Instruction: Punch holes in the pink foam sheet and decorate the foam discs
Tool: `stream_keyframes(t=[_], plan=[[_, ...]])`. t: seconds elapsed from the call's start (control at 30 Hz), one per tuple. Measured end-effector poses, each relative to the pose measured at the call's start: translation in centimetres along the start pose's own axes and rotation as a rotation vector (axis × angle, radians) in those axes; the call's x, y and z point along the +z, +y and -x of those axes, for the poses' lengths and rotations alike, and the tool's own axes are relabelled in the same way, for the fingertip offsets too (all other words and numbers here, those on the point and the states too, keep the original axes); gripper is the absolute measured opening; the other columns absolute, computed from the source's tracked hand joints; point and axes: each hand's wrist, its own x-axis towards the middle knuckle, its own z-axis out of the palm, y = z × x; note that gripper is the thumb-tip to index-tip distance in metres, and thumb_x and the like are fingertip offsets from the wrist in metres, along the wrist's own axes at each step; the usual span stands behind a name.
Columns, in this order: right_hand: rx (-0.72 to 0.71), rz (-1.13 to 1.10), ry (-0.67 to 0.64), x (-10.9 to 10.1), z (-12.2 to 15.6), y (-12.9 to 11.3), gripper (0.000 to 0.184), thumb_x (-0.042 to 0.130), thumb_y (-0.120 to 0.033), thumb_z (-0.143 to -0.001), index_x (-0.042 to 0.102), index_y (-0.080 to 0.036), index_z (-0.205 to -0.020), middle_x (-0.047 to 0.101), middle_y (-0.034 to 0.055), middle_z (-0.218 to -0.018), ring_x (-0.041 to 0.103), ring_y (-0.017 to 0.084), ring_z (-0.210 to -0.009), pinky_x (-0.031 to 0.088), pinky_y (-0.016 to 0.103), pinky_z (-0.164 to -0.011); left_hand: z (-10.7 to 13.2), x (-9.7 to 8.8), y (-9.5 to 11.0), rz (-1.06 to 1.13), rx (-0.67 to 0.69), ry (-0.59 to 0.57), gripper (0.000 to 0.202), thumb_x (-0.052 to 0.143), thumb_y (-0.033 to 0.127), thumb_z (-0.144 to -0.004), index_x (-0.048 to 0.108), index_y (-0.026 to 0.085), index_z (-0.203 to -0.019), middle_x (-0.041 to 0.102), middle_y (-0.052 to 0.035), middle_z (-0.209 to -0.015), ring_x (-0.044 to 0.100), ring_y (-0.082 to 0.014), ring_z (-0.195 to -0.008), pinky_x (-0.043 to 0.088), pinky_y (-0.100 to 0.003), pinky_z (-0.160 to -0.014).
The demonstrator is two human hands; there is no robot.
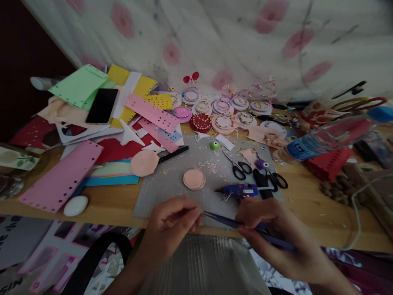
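Observation:
My right hand [270, 229] is closed on a pair of dark blue tweezers [224, 220], whose tips point left. My left hand [172, 223] is pinched shut at those tips, holding something too small to make out. Both hands hover at the near edge of a grey cutting mat [172, 184]. On the mat just beyond them lie a peach foam disc [194, 179] and a blue glue gun [239, 190].
Two pairs of scissors [239, 168] lie on the mat's right. Punched foam sheets [61, 176], a black phone [102, 105] and a white oval object [75, 205] crowd the left. Several decorated foam discs [224, 110] line the back. A plastic bottle [322, 141] lies at the right.

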Motion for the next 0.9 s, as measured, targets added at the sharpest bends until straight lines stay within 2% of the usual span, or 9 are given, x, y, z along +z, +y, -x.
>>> stream_keyframes(t=[0.2, 0.37, 0.43, 0.5, 0.6, 0.67, 0.77, 0.9], plan=[[-0.022, -0.017, -0.014, 0.1, 0.0, 0.3, 0.030, 0.052, -0.001, -0.083, 0.047, -0.025, -0.098, 0.056, -0.0022, -0.080, 0.057, 0.012, -0.073, 0.047, 0.025, -0.065, -0.2, -0.1, -0.3, -0.018, 0.003, 0.001, 0.016, 0.061, 0.024, -0.087, 0.067, 0.017, -0.073, 0.059, 0.0008, -0.066, 0.051, -0.0087, -0.059, 0.041, -0.018, -0.055], [-0.084, 0.044, 0.004, 0.2, 0.2, 0.5, 0.034, 0.051, 0.000, -0.082, 0.045, -0.026, -0.102, 0.061, -0.0011, -0.081, 0.057, 0.013, -0.071, 0.047, 0.029, -0.065, -0.4, -0.3, -0.7, -0.118, 0.066, 0.087, 0.019, 0.058, 0.030, -0.088, 0.067, 0.017, -0.077, 0.059, -0.0007, -0.067, 0.051, -0.0115, -0.059, 0.041, -0.021, -0.054], [-0.148, 0.199, -0.014, 0.4, 0.1, 0.4, 0.028, 0.050, -0.001, -0.083, 0.047, -0.025, -0.097, 0.060, -0.0011, -0.075, 0.054, 0.014, -0.067, 0.045, 0.029, -0.060, 0.0, -0.4, -0.7, -0.224, 0.123, 0.134, 0.024, 0.055, 0.032, -0.089, 0.063, 0.018, -0.072, 0.057, -0.0008, -0.066, 0.051, -0.0126, -0.061, 0.040, -0.023, -0.056], [-0.258, 0.451, -0.030, 1.0, -0.2, 0.3, 0.021, 0.046, -0.002, -0.086, 0.050, -0.023, -0.087, 0.059, -0.0004, -0.068, 0.050, 0.015, -0.063, 0.042, 0.031, -0.057, 0.7, -0.2, -0.8, -0.331, 0.149, 0.120, 0.031, 0.050, 0.034, -0.092, 0.059, 0.018, -0.068, 0.055, -0.0009, -0.066, 0.052, -0.0137, -0.063, 0.040, -0.024, -0.059], [-0.458, 0.676, -0.037, 2.7, -0.9, 0.3, 0.025, 0.036, -0.006, -0.090, 0.055, -0.019, -0.080, 0.059, 0.0021, -0.061, 0.047, 0.017, -0.058, 0.035, 0.033, -0.053, 1.9, 0.5, -1.4, -0.399, 0.071, 0.032, 0.034, 0.041, 0.037, -0.096, 0.058, 0.019, -0.073, 0.058, -0.0026, -0.073, 0.054, -0.0156, -0.071, 0.042, -0.026, -0.065], [-0.542, 0.700, -0.011, 4.2, -1.3, 0.6, 0.027, 0.034, -0.007, -0.091, 0.058, -0.017, -0.082, 0.061, 0.0033, -0.062, 0.047, 0.017, -0.057, 0.033, 0.033, -0.053, 2.2, 1.1, -2.0, -0.391, 0.012, 0.087, 0.033, 0.042, 0.041, -0.095, 0.058, 0.019, -0.076, 0.059, -0.0036, -0.078, 0.054, -0.0168, -0.074, 0.043, -0.026, -0.067], [-0.562, 0.748, 0.014, 6.2, -1.5, 1.3, 0.024, 0.038, -0.007, -0.091, 0.059, -0.015, -0.083, 0.061, 0.0030, -0.063, 0.048, 0.016, -0.058, 0.032, 0.033, -0.055, 1.7, 1.5, -2.7, -0.349, -0.042, 0.239, 0.037, 0.049, 0.049, -0.089, 0.057, 0.018, -0.070, 0.055, -0.0012, -0.068, 0.051, -0.0162, -0.067, 0.043, -0.026, -0.063], [-0.576, 0.818, -0.018, 7.4, -1.8, 1.8, 0.019, 0.042, -0.006, -0.089, 0.059, -0.014, -0.086, 0.058, 0.0016, -0.061, 0.049, 0.016, -0.058, 0.032, 0.033, -0.056, 0.5, 0.8, -3.3, -0.263, -0.134, 0.241, 0.045, 0.056, 0.056, -0.083, 0.052, 0.018, -0.058, 0.046, 0.0023, -0.056, 0.045, -0.0139, -0.059, 0.040, -0.024, -0.056]])
